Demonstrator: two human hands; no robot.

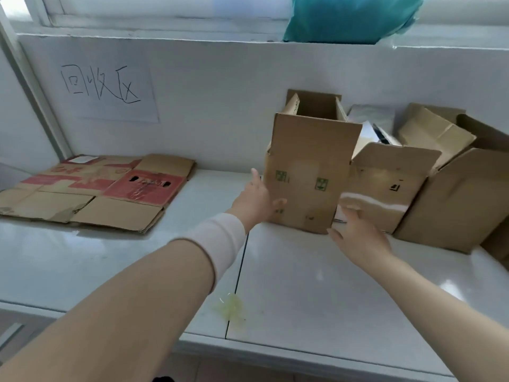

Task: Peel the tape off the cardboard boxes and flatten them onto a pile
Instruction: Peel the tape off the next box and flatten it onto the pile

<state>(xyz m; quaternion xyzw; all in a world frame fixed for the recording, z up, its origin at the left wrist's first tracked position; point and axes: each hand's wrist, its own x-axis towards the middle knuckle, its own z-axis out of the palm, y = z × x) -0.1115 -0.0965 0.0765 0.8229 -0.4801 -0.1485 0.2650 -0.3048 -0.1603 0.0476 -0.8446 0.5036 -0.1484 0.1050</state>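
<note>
between the fingers stood the upright box (308, 172): left hand (257, 201) spread, touching its side, right hand (358, 234) spread just beside. pickup step, probably; next, grip both sides.

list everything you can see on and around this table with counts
flattened cardboard pile: one, brown and red, table's left
upright boxes: three, brown, table's right: tall box, taped box, large box
paper sign: one, white, handwritten, wall above pile
bag: one, teal, window sill
yellowish scrap: one, table's near edge
table: white, seam down its middle
sleeve: one, white, left forearm
left hand: open, touching tall box's left side
right hand: open, at tall box's lower right corner
</note>
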